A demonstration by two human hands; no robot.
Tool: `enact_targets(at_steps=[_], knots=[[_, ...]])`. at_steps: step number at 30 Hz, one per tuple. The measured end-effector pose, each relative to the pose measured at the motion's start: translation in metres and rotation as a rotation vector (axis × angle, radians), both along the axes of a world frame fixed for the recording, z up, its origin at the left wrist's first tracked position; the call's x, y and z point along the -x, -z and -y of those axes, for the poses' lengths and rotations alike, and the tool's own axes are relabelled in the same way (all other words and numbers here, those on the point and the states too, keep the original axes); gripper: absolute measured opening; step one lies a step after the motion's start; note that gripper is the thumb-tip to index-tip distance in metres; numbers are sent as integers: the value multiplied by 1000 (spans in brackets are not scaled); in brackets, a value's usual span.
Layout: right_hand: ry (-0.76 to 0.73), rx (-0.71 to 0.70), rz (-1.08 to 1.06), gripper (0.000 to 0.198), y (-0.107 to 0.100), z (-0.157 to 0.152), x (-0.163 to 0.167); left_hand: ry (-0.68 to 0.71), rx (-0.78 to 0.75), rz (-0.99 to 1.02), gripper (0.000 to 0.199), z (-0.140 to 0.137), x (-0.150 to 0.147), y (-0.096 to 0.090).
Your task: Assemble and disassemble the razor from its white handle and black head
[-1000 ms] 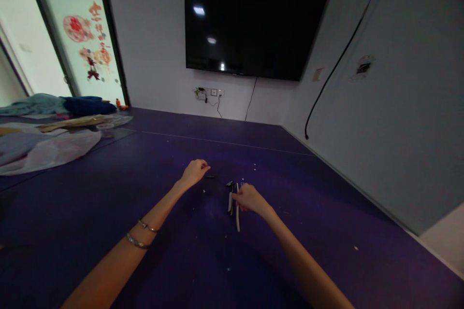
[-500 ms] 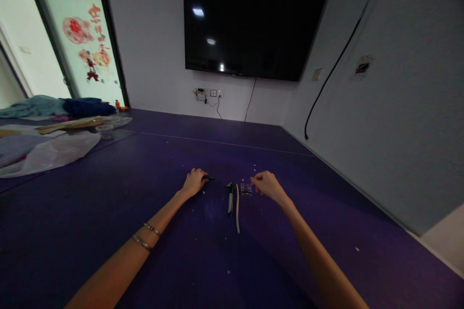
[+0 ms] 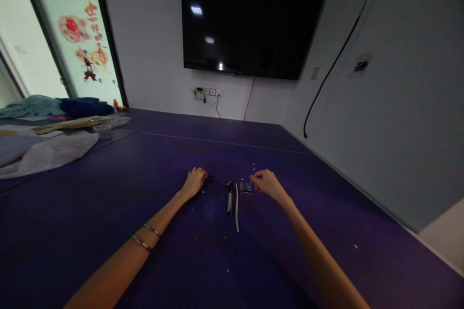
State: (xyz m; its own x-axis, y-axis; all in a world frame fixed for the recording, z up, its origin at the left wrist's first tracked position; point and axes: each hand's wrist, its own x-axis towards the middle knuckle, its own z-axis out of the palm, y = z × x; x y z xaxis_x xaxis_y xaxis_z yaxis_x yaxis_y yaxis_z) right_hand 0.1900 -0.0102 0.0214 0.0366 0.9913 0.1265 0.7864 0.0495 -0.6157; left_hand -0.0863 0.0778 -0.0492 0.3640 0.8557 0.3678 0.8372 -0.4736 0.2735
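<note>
My left hand (image 3: 195,181) rests on the purple table, its fingers closed around a thin dark object (image 3: 210,176) whose tip sticks out to the right. To the right, my right hand (image 3: 267,184) is pinched; what its fingertips hold, if anything, is too small to make out. Just left of those fingertips lies a small clear case (image 3: 245,188) with dark parts inside. Between my hands are a razor (image 3: 229,199) with a dark and light handle, its head pointing away, and a thin pale rod (image 3: 237,210) lying alongside it.
White scraps dot the purple surface (image 3: 159,260). Plastic bags (image 3: 54,154) and folded cloths (image 3: 85,106) lie at the far left. A large television (image 3: 253,26) hangs on the wall ahead, and a black cable (image 3: 328,75) dangles at the right.
Both hands stay almost where they were. The whole view has shifted slightly; the objects on the table keep their places.
</note>
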Motion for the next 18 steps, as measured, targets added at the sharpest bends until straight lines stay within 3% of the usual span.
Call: enact_targets(at_steps=[5,10,14,18], knots=[[-20,-15,2,28,-1,2,2,8,13,114,24,-1,-5,-12],[-174,-192,7,21,-5,6,11,164,59,290,21,13,-21,-49],[-309,-350,-74,26,-8,10,23,266,-20,256,20,38,-36,-76],[-393,-350,-185,26,-12,13,30,271,-57,172,21,58,-45,-89]])
